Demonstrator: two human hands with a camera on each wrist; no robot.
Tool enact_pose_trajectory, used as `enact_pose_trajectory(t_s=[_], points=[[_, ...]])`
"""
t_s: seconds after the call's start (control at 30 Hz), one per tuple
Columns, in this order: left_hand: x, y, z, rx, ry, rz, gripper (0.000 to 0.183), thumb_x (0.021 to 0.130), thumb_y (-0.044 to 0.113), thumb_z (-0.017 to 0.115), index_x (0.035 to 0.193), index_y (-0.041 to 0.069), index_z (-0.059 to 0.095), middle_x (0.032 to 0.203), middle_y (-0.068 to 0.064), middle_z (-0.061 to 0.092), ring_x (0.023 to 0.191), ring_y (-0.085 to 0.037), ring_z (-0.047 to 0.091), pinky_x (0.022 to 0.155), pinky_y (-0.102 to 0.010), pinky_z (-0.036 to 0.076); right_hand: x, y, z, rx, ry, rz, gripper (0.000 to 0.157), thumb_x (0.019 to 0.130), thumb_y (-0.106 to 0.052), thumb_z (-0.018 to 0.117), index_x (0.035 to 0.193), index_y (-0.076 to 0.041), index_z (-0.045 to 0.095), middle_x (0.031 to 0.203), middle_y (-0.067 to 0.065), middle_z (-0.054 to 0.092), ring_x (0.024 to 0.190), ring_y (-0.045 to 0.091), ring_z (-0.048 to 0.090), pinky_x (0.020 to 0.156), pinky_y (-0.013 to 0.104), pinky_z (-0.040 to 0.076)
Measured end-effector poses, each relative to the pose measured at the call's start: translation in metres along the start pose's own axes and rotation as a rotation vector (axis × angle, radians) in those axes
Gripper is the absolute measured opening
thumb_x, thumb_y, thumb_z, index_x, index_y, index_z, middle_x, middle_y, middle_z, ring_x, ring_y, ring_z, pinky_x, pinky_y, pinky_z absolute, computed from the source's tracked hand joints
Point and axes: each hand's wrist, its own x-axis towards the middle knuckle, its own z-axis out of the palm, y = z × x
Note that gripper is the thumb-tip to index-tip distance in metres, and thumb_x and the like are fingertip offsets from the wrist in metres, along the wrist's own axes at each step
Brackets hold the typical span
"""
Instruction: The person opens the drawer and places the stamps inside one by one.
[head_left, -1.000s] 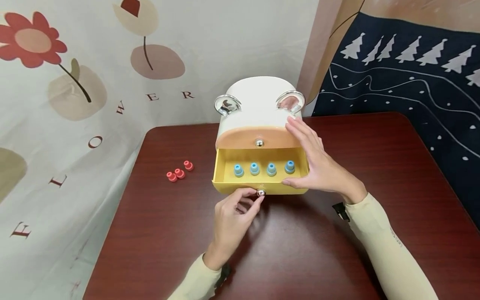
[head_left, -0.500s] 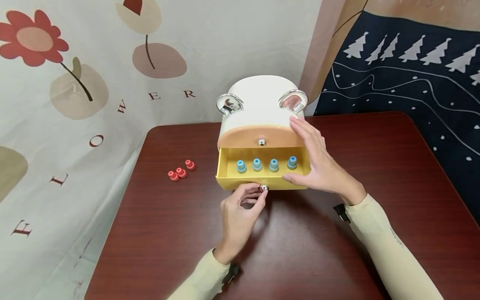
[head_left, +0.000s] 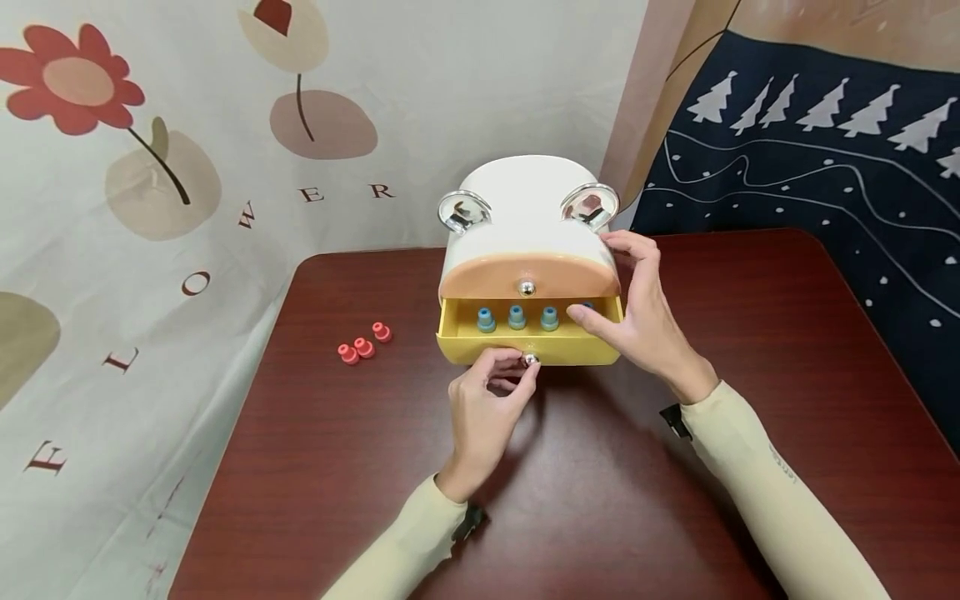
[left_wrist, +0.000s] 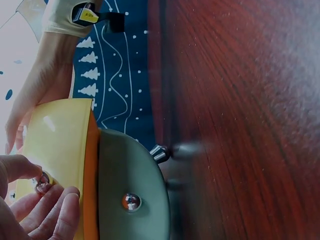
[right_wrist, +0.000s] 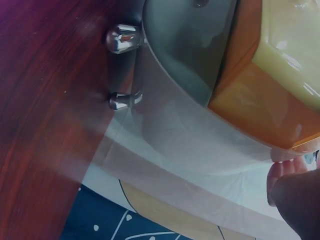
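A small white cabinet [head_left: 525, 200] with round silver ears stands on the table, its yellow drawer [head_left: 480, 348] pulled partly out. My left hand [head_left: 480, 417] pinches the drawer's silver knob [head_left: 531, 360] between thumb and fingers; the left wrist view shows this grip on the knob [left_wrist: 44, 181] closely. In the drawer several small blue stepped pegs [head_left: 517, 317] stand in a row. My right hand [head_left: 647, 312] touches the cabinet's right side with its fingers, its thumb over the drawer's right end, partly hiding the rightmost peg. It grips no loose object.
Three red pegs [head_left: 363, 347] stand on the dark red table [head_left: 337, 467], left of the cabinet. Above the yellow drawer is an orange drawer front [head_left: 480, 279]; below it a green one [left_wrist: 130, 170]. Silver feet [right_wrist: 122, 39] hold the cabinet up. Printed cloths hang behind.
The yellow drawer has slid inward, with my left hand moving forward on its knob. My right hand's fingers have shifted from the cabinet's front top corner to its side.
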Motion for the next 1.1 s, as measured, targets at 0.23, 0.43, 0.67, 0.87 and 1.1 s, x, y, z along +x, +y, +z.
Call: enact_pose_trajectory(t_s=[0.23, 0.43, 0.67, 0.87, 1.1], points=[[0.01, -0.005, 0.002, 0.021, -0.007, -0.001, 0.017, 0.093, 0.012, 0.088, 0.105, 0.006, 0.078, 0.095, 0.0, 0.081, 0.08, -0.011, 0.078, 0.066, -0.033, 0.064, 0.021, 0.002, 0.002, -0.001, 0.033, 0.008, 0.126, 0.086, -0.052, 0.088, 0.171, -0.007, 0.006, 0.167, 0.015, 0.037, 0.152, 0.03, 0.038, 0.123, 0.045, 0.032], [0.019, -0.01, 0.005, 0.037, -0.014, 0.0, 0.016, 0.093, 0.012, 0.086, 0.105, 0.007, 0.076, 0.095, 0.002, 0.081, 0.08, -0.008, 0.077, 0.067, -0.031, 0.063, 0.041, 0.002, -0.002, 0.021, -0.03, 0.034, 0.132, 0.075, -0.012, 0.097, 0.173, -0.015, 0.008, 0.162, 0.012, 0.043, 0.147, 0.024, 0.042, 0.121, 0.04, 0.034], [0.03, -0.015, 0.007, 0.053, -0.02, -0.004, 0.015, 0.094, 0.012, 0.086, 0.104, 0.007, 0.076, 0.092, 0.0, 0.08, 0.078, -0.009, 0.076, 0.066, -0.029, 0.062, 0.049, 0.007, 0.001, 0.019, -0.028, 0.057, 0.133, 0.072, -0.007, 0.1, 0.172, -0.018, 0.013, 0.158, 0.011, 0.045, 0.142, 0.027, 0.046, 0.114, 0.039, 0.039], [0.04, -0.019, 0.01, 0.052, -0.025, 0.02, 0.014, 0.093, 0.01, 0.085, 0.102, 0.006, 0.075, 0.09, -0.002, 0.08, 0.078, -0.011, 0.077, 0.064, -0.035, 0.063, 0.048, 0.012, 0.006, 0.037, 0.001, 0.04, 0.135, 0.066, 0.002, 0.102, 0.169, -0.012, 0.015, 0.153, 0.011, 0.051, 0.138, 0.026, 0.05, 0.113, 0.032, 0.039], [0.049, -0.024, 0.012, 0.08, -0.034, 0.035, 0.015, 0.093, 0.01, 0.085, 0.103, 0.005, 0.075, 0.092, -0.003, 0.081, 0.08, -0.013, 0.078, 0.063, -0.031, 0.062, 0.047, 0.018, 0.008, 0.066, 0.017, 0.035, 0.133, 0.064, 0.008, 0.1, 0.167, -0.009, 0.017, 0.15, 0.011, 0.053, 0.136, 0.031, 0.053, 0.111, 0.033, 0.041]])
